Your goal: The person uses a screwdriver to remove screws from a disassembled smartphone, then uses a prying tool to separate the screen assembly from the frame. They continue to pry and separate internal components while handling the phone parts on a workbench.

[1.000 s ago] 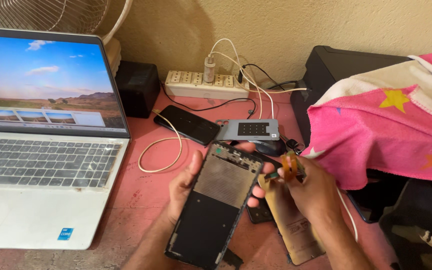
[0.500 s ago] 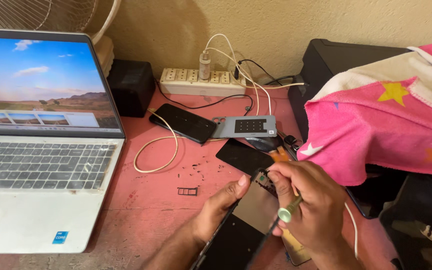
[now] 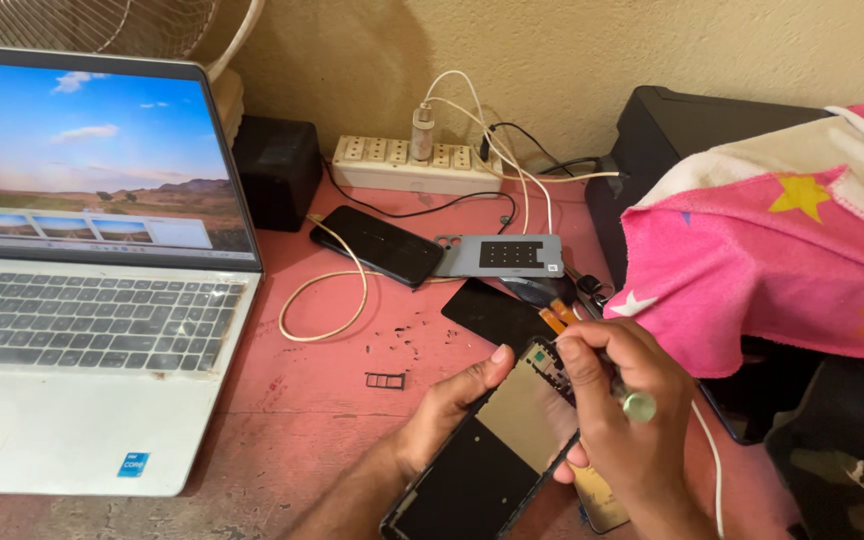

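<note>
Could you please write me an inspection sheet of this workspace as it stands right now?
Surface: pink table, worn, with small dark specks near its middle.
Job's things: opened phone, back off, tilted; screwdriver at its upper end.
Clutter: black phone, grey back cover, dark panel, small tray, open laptop, pink towel over a black box.
Hands: left hand steadies the phone's left edge; right hand grips the screwdriver.
Cables: white cable looped beside the black phone; more run to the power strip.
Surroundings: beige wall, fan behind the laptop, black speaker.
</note>
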